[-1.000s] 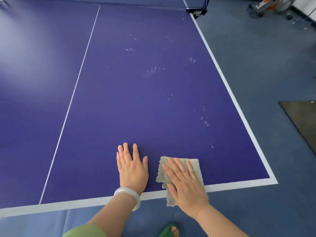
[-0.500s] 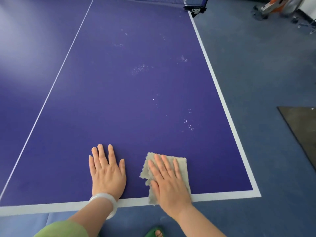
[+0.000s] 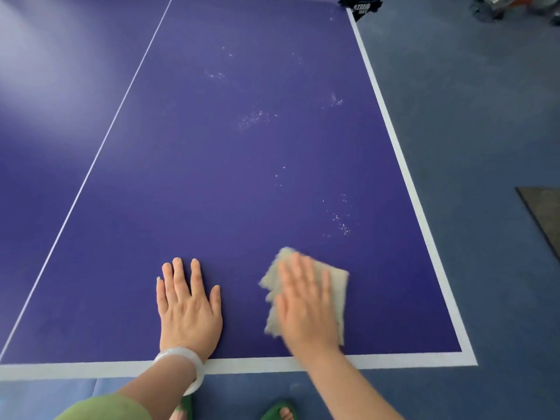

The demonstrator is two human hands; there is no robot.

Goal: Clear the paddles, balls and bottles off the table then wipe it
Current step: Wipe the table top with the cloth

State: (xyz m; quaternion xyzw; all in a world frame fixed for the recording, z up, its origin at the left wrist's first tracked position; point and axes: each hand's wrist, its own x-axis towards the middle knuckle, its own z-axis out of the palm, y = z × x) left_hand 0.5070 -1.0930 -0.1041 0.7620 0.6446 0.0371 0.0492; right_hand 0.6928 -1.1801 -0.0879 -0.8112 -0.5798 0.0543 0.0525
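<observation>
The right hand (image 3: 306,310) and the crumpled grey-beige cloth (image 3: 336,286) under it have slid inward off the white border strip (image 3: 91,369) along the near edge of the dark blue matte counter (image 3: 212,177) since half a second ago, and both are now smeared by motion blur. The left hand (image 3: 189,313) has kept its place. At the left, a thin white centre line (image 3: 106,147) runs up the counter from the near edge toward the far end. A light green sleeve (image 3: 106,407) shows at the bottom, and just above it a pale, glassy white bangle (image 3: 181,368) circles the wrist over the border strip. The left hand lies palm down just inside the near edge, fingers straight and a little spread, holding nothing. Farther in, near the middle of the counter, lies a patch of small white specks (image 3: 253,118), and a second scatter (image 3: 341,225) lies just beyond the cloth. The right hand presses flat on the cloth with fingers extended, not curled round it, and the cloth sits near the counter's near right corner, apart from the left hand. Below the near edge two green sandals (image 3: 277,412) show. At the far right corner a black net clamp (image 3: 362,7) grips the counter's side edge. To the right lies blue-grey floor (image 3: 469,116) with a dark mat (image 3: 542,213).
</observation>
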